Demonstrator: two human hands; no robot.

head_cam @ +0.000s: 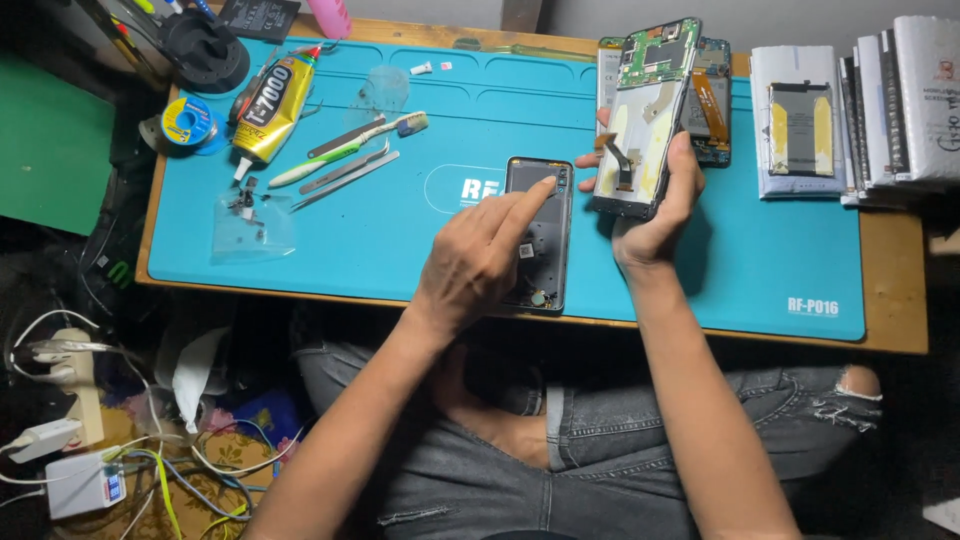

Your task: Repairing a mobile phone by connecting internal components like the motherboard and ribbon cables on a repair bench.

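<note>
My right hand [660,215] grips an opened phone [645,110], tilted upright above the blue work mat [400,230]. The phone's inside faces me, with a green circuit board at the top and a pale empty bay below. My left hand [470,265] holds nothing. Its index finger is stretched out and its tip touches the upper end of a dark phone back cover [545,250], which lies flat on the mat near the front edge. The other fingers are curled.
Another opened phone part [712,100] lies behind the held phone. At the right are a battery on a white box [800,130] and stacked boxes [905,100]. A glue tube [270,105], toothbrush [345,150], tweezers [345,175], parts bag [250,220] and wire spool [188,122] lie left. A power strip [60,370] lies on the floor.
</note>
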